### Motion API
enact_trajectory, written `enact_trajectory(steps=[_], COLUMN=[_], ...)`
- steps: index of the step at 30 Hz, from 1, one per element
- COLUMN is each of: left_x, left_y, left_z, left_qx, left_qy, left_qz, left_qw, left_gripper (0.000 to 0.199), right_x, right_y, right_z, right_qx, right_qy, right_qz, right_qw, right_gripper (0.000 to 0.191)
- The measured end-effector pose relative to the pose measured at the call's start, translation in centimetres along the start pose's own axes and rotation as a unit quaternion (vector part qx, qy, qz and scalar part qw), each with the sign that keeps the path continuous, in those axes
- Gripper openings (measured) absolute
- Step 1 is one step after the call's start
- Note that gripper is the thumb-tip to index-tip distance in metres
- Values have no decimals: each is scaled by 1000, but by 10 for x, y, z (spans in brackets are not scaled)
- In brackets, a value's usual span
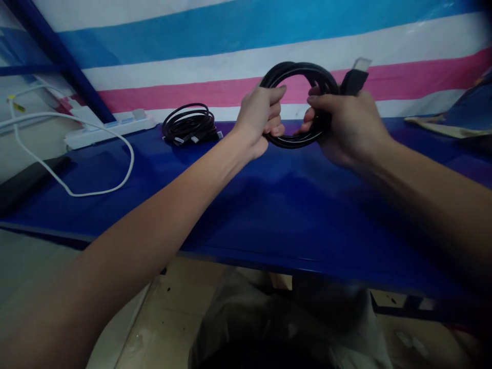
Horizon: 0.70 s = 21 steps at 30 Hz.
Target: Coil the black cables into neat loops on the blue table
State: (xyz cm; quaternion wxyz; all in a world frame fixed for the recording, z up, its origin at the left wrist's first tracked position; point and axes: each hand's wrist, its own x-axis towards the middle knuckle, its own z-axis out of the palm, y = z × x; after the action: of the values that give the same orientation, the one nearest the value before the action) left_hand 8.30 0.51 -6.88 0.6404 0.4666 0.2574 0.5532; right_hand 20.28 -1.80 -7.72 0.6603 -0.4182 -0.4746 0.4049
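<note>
I hold a coiled black cable point(303, 72) up above the blue table point(292, 205), in front of the striped sheet. My left hand point(258, 118) grips the coil's left side with the fingers wrapped through the loop. My right hand point(346, 128) grips its right and lower side. The cable's black plug with a metal tip point(355, 74) sticks up just above my right hand. A second coiled black cable point(190, 124) lies on the table at the back, left of my left hand.
A white power strip point(111, 130) lies at the back left with a white cord point(96, 159) looping over the table. A dark flat object point(26, 179) sits at the left edge. Folded cloth point(457, 120) rests at the far right. A striped tarp point(230, 46) forms the backdrop.
</note>
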Motion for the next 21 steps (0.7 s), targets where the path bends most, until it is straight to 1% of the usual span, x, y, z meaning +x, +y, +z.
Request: enact_trajectory(steps=[1, 2, 4, 5, 6, 7, 8, 9, 10, 11, 13, 14, 15, 16, 17, 18, 19, 20, 21], left_x=[-1, -2, -3, -3, -3, -3, -3, -2, -1, -1, 0, 0, 0, 0, 0, 0, 0, 0, 1], left_y=[-3, -6, -10, -12, -14, -15, -17, -18, -19, -19, -18, -17, -15, -13, -12, -11, -10, -10, -11], left_z=[1, 2, 3, 2, 1, -1, -3, -5, -7, -9, -11, -12, -12, -12, -12, -12, -12, -12, -11], left_qx=[32, 75, 176, 227, 275, 321, 363, 401, 433, 455, 465, 459, 447, 430, 412, 396, 380, 362, 338], left_qy=[10, 20, 30, 26, 16, 4, -5, -12, -21, -26, -39, -54, -71, -90, -109, -126, -132, -129, -118], left_qz=[19, 51, 137, 172, 196, 205, 200, 185, 168, 155, 144, 145, 146, 146, 143, 141, 140, 139, 135], left_qw=[999, 996, 974, 958, 941, 924, 910, 897, 886, 877, 872, 875, 880, 887, 893, 899, 905, 913, 924], left_gripper=[18, 19, 45, 52, 55, 53, 49, 45, 41, 37, 32, 31, 30, 29, 28, 27, 24, 22, 20], right_x=[3, 5, 8, 9, 9, 8, 7, 7, 6, 6, 6, 6, 6, 6, 5, 5, 4, 4, 4], right_y=[1, 2, 1, 0, -1, -3, -4, -4, -4, -4, -3, -4, -4, -5, -6, -7, -8, -7, -6], right_z=[-2, -5, -10, -13, -15, -16, -18, -19, -20, -21, -22, -22, -22, -22, -21, -21, -21, -22, -22], right_qx=[-20, -41, -93, -128, -162, -201, -254, -323, -401, -479, -602, -626, -627, -606, -564, -503, -432, -367, -311], right_qy=[4, 3, -3, -5, -7, -9, -7, -4, -2, 1, 9, 6, 1, -12, -37, -72, -109, -143, -163], right_qz=[-5, -15, -50, -61, -65, -59, -45, -35, -37, -53, -105, -135, -155, -158, -147, -126, -96, -68, -46], right_qw=[1000, 999, 994, 990, 985, 978, 966, 946, 915, 876, 791, 768, 763, 780, 812, 852, 890, 917, 935], right_gripper=[14, 16, 20, 22, 22, 20, 16, 15, 21, 30, 43, 46, 45, 41, 33, 25, 18, 14, 13])
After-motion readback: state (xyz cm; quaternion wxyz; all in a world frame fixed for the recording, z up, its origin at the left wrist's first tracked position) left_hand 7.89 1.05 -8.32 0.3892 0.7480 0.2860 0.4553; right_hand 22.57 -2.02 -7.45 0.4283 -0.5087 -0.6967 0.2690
